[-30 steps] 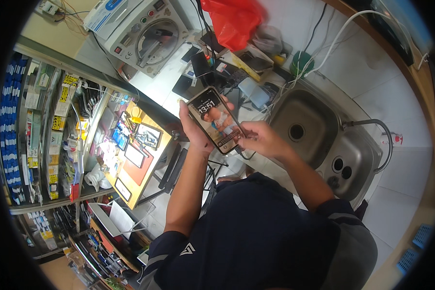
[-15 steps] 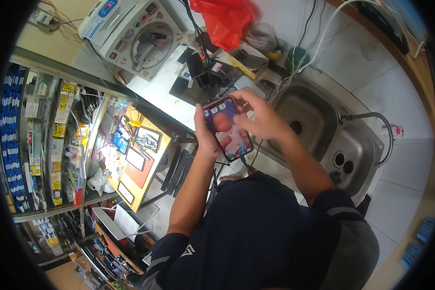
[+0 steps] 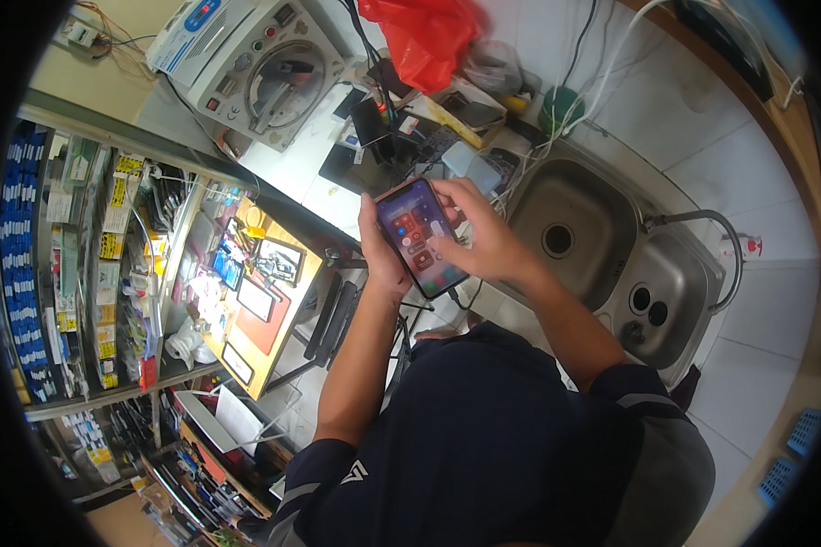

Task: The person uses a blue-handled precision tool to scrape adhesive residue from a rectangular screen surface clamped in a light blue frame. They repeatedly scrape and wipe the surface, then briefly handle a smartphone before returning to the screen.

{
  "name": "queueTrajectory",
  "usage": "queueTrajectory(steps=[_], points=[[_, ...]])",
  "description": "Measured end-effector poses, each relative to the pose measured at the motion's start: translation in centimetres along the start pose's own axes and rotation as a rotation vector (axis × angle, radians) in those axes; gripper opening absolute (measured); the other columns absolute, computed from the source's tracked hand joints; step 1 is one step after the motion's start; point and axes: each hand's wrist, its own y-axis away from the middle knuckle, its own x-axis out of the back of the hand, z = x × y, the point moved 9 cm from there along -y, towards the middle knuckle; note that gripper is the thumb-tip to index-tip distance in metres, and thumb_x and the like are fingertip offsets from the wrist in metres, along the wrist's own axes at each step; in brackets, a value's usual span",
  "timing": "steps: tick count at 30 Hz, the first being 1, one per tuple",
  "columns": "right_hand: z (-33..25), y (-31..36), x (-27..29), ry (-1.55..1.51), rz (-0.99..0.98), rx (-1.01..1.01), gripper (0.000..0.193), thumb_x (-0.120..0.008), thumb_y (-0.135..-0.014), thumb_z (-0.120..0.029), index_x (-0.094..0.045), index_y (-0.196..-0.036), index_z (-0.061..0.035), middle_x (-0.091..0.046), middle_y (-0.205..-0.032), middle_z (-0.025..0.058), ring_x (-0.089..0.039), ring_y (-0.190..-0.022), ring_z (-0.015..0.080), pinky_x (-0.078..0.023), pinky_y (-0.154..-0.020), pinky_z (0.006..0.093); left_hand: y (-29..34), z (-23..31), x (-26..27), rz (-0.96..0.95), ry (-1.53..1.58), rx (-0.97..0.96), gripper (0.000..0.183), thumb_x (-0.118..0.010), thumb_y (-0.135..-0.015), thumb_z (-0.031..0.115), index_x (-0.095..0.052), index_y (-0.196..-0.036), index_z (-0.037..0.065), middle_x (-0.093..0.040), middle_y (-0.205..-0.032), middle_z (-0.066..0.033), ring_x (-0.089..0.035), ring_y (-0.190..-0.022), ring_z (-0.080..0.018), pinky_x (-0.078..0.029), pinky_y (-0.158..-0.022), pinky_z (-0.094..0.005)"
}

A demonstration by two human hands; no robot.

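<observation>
Upright between my two hands is a dark-edged smartphone (image 3: 421, 223), its lit screen facing me with rows of reddish and blue control tiles over a blurred background. My left hand (image 3: 382, 260) is closed around the phone's left edge, thumb along the side. From the right, my right hand (image 3: 488, 242) grips the upper right edge with its fingers, while its thumb lies over the lower right of the screen. A dark cable (image 3: 465, 297) shows by the phone's lower end; whether it is plugged in I cannot tell.
Ahead stands a white counter (image 3: 324, 196) with a round-windowed machine (image 3: 283, 82), cables and a red plastic bag (image 3: 420, 36). A double steel sink (image 3: 625, 196) is on the right. Leftward are a wooden workbench (image 3: 287, 333), a dark chair (image 3: 333, 319) and packed shelves (image 3: 91, 273).
The phone's screen has switched from a picture with app icons to a panel of control tiles. My right thumb has slid lower on the screen, and the phone has shifted slightly left.
</observation>
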Motion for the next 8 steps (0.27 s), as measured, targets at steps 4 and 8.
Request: queueTrajectory(steps=[4,8], points=[[0.5,1.2,-1.0,-0.01,-0.099,-0.05,0.095,-0.078,-0.082,-0.01,-0.029,-0.163,-0.0023,-0.051,-0.134,0.0126,-0.053,-0.118,0.0234,-0.047,-0.102,0.0381,0.4,0.5,0.3,-0.018,-0.023,0.005,0.096,-0.028,-0.098,0.082,-0.062,-0.129,-0.002,-0.074,-0.114,-0.0194,-0.072,-0.104,-0.0328,-0.059,-0.093,-0.045],[1.9,3.2,-2.4,-0.175,-0.132,-0.133,0.087,-0.08,-0.086,-0.016,-0.034,-0.16,-0.0034,-0.054,-0.139,0.0124,-0.058,-0.112,0.02,-0.052,-0.094,0.0355,0.7,1.4,0.8,-0.03,0.006,-0.059,0.092,-0.03,-0.099,0.081,-0.063,-0.126,-0.001,-0.073,-0.11,-0.0174,-0.071,-0.101,-0.0299,-0.058,-0.091,-0.0435]])
